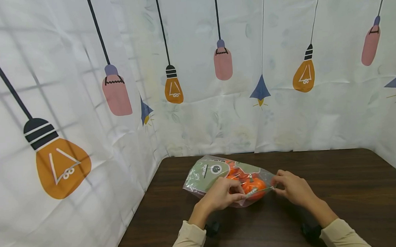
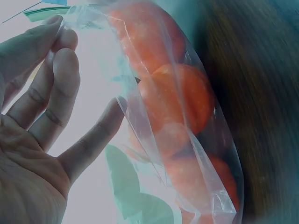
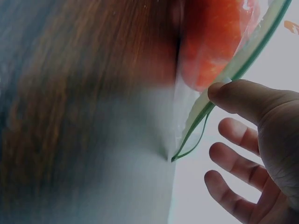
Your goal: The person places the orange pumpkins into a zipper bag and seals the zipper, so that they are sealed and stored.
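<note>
A clear zip-top plastic bag (image 1: 198, 180), printed with a green cartoon face, lies tilted on the table. Inside it are several rounded orange-red objects (image 1: 254, 185), ribbed like small pumpkins. My left hand (image 1: 220, 193) pinches the bag's near edge between thumb and fingertips; in the left wrist view its little finger stretches out against the plastic. At the bag's right end, my right hand (image 1: 293, 187) pinches the opening edge. The right wrist view shows its thumb on the green zip strip (image 3: 254, 52), the strip's two sides parting in a small loop near the corner.
The dark brown wooden table (image 1: 349, 186) extends to the right of the bag and in front of it. Behind and to the left hangs a white curtain (image 1: 205, 127) printed with lamps and bulbs, meeting the table's far and left edges.
</note>
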`<state>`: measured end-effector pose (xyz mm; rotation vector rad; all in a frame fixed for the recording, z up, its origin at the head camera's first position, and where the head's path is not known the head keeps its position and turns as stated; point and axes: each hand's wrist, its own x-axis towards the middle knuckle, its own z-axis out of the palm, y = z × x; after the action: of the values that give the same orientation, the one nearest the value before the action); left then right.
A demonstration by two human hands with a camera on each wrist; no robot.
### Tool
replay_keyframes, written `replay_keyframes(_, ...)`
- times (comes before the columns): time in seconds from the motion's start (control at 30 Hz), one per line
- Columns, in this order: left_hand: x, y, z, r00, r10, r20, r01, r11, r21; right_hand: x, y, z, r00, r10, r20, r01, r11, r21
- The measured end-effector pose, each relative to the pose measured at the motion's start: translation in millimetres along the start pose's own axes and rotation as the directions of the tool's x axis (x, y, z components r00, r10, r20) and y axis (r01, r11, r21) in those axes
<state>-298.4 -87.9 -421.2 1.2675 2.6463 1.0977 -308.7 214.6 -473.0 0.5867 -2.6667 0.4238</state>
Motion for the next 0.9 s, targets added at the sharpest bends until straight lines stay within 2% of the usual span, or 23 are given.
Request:
replay_keyframes(0.27,-0.1,-1.7,-1.7,0.999,-0.048,-0.009,0.048,0.998,-0.041,-1.2,5.2,-1.7,1.0,0.014,0.011,-0.014,1.0,-0.019)
replay_keyframes(0.57,-2.0,-6.7,-6.7,0.998,-0.034,-0.048,0.033,0.999,-0.025,-3.0,14.3,-1.1,1.0,0.024,-0.009,-0.024,0.999,-0.033)
replay_keyframes(0.9,-6.5,-11.8,-17.2,0.992,-0.081,-0.096,0.071,0.992,-0.107,-7.2,29.1,-3.9,0.997,0.077,0.001,-0.077,0.997,-0.014)
